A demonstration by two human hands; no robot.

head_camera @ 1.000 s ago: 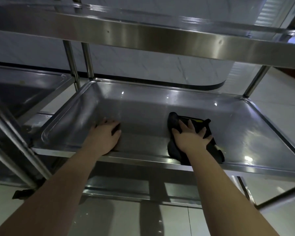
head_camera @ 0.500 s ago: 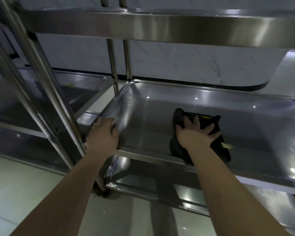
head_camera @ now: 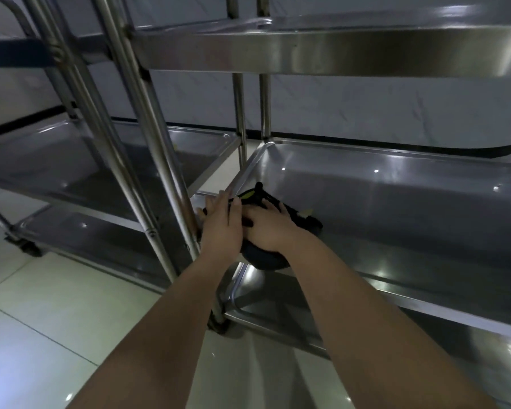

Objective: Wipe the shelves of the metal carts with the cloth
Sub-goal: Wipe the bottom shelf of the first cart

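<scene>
Where the head view looks down past both bare forearms, the dark cloth with yellow-green trim [head_camera: 306,221] lies bunched in the near left corner of the middle stainless-steel tray shelf [head_camera: 410,208] of the right-hand metal cart. Part of the cloth hangs over the shelf's front rim below the wrists. The right hand [head_camera: 267,231] lies on top of the cloth with its fingers spread and lightly bent, pressing it down onto the shelf. The left hand [head_camera: 222,227] is just beside it, the two hands touching, its fingers straight and close together and laid along the shelf's left rim at the corner. A dark bit shows past its far edge, and I cannot tell whether cloth sits under that palm.

A slanted steel upright post [head_camera: 148,137] stands right beside the left hand. Above, the broad brushed rim of the upper shelf [head_camera: 351,53] crosses the frame, and the cart's bottom shelf [head_camera: 281,308] shows under the arms. To the left is a second metal cart [head_camera: 71,166] with its own tray shelves and a black caster wheel [head_camera: 27,247], on a pale glossy tiled floor [head_camera: 48,314]. A grey marbled wall [head_camera: 381,110] runs behind.
</scene>
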